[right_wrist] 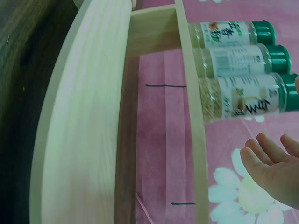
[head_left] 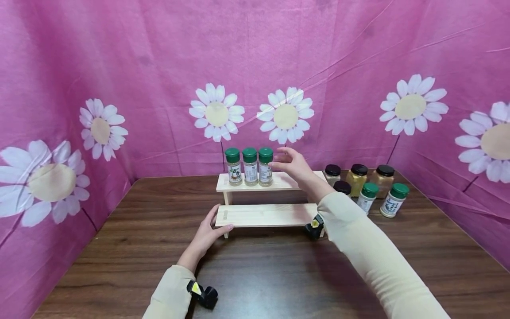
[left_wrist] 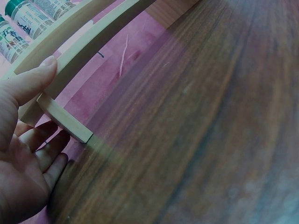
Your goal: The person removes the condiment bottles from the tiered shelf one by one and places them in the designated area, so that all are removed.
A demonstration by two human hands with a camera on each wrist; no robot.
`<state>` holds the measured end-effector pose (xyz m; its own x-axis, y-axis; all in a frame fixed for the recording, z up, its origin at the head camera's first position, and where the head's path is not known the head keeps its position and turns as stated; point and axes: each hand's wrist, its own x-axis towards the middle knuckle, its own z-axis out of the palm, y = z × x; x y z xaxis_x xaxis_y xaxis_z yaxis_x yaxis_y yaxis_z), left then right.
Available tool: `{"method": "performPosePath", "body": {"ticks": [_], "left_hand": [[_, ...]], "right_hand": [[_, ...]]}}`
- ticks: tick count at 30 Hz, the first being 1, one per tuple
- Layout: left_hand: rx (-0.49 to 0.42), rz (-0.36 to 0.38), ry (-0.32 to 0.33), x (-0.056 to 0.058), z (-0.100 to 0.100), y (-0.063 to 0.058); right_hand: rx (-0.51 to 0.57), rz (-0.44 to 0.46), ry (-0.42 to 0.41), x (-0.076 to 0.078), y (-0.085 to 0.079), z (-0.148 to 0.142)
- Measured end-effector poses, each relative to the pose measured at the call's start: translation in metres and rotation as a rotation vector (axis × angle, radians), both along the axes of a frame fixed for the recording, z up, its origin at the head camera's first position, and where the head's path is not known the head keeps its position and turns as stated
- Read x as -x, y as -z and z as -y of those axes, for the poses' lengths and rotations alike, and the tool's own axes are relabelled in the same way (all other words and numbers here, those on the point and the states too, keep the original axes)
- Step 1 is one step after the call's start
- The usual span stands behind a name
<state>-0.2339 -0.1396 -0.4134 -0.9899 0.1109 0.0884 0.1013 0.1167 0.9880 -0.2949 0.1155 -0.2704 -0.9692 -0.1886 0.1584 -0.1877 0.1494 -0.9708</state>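
Observation:
A two-tier wooden rack (head_left: 267, 215) stands on the table. Three spice jars with green caps stand in a row on the left half of its upper tier: a left jar (head_left: 235, 173), a middle jar (head_left: 250, 173) and a right jar (head_left: 264, 174). My left hand (head_left: 206, 231) grips the left end of the lower tier, thumb (left_wrist: 39, 77) on top and fingers by the rack's leg. My right hand (head_left: 294, 166) is beside the right jar, fingers (right_wrist: 264, 151) spread and apart from it. The thumb is close to that jar's cap; whether it touches, I cannot tell.
Right of the rack stand several black-capped jars, among them one with yellow powder (head_left: 356, 179), and two green-capped jars, a nearer one (head_left: 392, 204) and one (head_left: 365, 201) partly behind my right sleeve. A pink flowered curtain (head_left: 255, 53) hangs behind the brown table (head_left: 119, 248).

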Motion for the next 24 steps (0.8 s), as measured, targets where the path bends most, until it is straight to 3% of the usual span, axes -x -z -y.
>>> {"method": "performPosePath", "body": {"ticks": [13, 24], "left_hand": [[0.013, 0.002, 0.015, 0.0, 0.002, 0.002], [-0.002, -0.011, 0.009, 0.0, 0.001, 0.0]], "right_hand": [[0.101, 0.048, 0.08, 0.002, 0.015, 0.028], [0.035, 0.011, 0.127, -0.002, 0.009, 0.024]]}}
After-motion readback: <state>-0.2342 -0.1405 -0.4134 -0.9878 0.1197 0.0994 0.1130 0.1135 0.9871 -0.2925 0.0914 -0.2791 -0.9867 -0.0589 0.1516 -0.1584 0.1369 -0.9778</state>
